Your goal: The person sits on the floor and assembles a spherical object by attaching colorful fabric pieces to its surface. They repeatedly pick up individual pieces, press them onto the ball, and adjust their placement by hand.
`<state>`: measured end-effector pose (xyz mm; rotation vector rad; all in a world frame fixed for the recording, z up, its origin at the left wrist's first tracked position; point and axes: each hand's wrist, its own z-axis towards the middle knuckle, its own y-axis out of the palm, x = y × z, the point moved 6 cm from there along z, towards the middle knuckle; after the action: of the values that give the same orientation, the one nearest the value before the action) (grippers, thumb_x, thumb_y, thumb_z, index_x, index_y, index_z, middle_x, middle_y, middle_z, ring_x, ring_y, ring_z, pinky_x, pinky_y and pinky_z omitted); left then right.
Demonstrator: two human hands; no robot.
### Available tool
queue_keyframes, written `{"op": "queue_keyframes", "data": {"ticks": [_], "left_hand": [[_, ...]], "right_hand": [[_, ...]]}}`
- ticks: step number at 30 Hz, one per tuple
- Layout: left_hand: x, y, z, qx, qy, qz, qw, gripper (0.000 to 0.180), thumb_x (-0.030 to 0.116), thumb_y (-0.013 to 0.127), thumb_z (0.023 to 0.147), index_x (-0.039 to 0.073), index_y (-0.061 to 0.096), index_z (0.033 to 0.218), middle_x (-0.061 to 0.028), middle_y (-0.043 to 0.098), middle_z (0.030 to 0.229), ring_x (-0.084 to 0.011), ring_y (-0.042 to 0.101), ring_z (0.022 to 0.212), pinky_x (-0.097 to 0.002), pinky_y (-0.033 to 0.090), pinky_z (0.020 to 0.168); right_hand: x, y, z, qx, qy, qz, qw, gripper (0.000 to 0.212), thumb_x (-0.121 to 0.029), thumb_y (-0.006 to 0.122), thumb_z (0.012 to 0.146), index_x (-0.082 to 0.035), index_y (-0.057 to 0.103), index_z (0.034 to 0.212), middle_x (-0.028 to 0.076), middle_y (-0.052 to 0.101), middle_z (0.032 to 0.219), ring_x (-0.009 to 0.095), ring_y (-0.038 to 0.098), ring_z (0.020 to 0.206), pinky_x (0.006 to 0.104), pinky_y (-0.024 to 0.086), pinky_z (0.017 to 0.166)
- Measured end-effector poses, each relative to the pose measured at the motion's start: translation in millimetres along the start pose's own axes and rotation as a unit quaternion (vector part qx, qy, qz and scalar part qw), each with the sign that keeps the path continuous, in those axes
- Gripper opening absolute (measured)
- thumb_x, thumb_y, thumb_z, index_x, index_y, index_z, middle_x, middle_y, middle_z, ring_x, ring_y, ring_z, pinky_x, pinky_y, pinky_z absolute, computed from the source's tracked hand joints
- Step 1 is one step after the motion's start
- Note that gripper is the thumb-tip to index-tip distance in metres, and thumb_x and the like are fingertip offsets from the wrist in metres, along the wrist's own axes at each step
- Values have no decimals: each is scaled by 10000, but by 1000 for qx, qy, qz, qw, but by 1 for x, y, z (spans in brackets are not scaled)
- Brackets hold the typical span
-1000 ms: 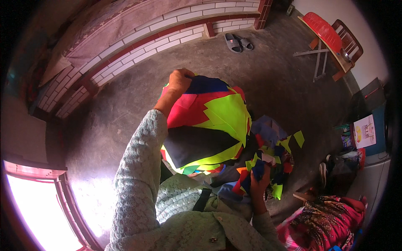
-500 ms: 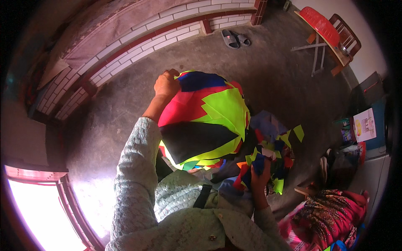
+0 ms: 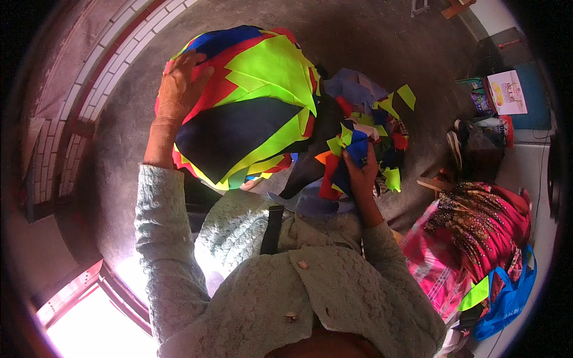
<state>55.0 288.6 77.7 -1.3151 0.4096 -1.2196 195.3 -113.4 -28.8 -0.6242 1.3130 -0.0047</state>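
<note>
A large round bundle covered in overlapping cloth pieces, neon yellow, red, black and blue, stands in front of me. My left hand lies on its left side with the fingers stretched over the red and blue cloth. Low on the right, my right hand grips blue cloth scraps between thumb and fingers. Around and beyond that hand is a heap of mixed cloth scraps in yellow, red, green and black. The underside of the round bundle and what lies beneath its covering are hidden.
Grey-blue cloth lies behind the scraps. At the right are a pink patterned cloth, a blue bag, shoes and a white printed box. A white-brick ledge runs along the left.
My left hand has gone from the bundle's far left edge to lying on its left side. My right hand still holds blue scraps, now turned more into view. The whole view has shifted.
</note>
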Motion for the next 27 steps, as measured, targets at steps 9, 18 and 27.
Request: {"op": "queue_keyframes", "data": {"ticks": [9,18,27], "left_hand": [[39,-8,-18,69,63,74,993,337,264,663,843,78,626,1121,-155,589,1221,-305,557,1132,-433,403,969],[202,47,-79,-113,-1,-462,880,250,-20,684,806,11,631,1049,-79,633,1020,-154,629,928,-281,507,813],[233,110,-108,-93,-43,-447,888,332,106,757,766,14,598,1043,-111,617,883,-188,647,719,-300,523,649]], "right_hand": [[6,-1,1,6,21,16,1000,378,-176,710,820,-9,547,1117,121,607,972,221,589,894,333,458,825],[24,0,-2,-12,41,32,999,417,-211,671,849,10,532,1175,143,616,1015,231,593,902,340,457,843],[-18,-2,-4,-20,-137,-82,987,457,-201,714,758,-12,523,1128,161,560,1012,328,582,940,384,461,835]]}}
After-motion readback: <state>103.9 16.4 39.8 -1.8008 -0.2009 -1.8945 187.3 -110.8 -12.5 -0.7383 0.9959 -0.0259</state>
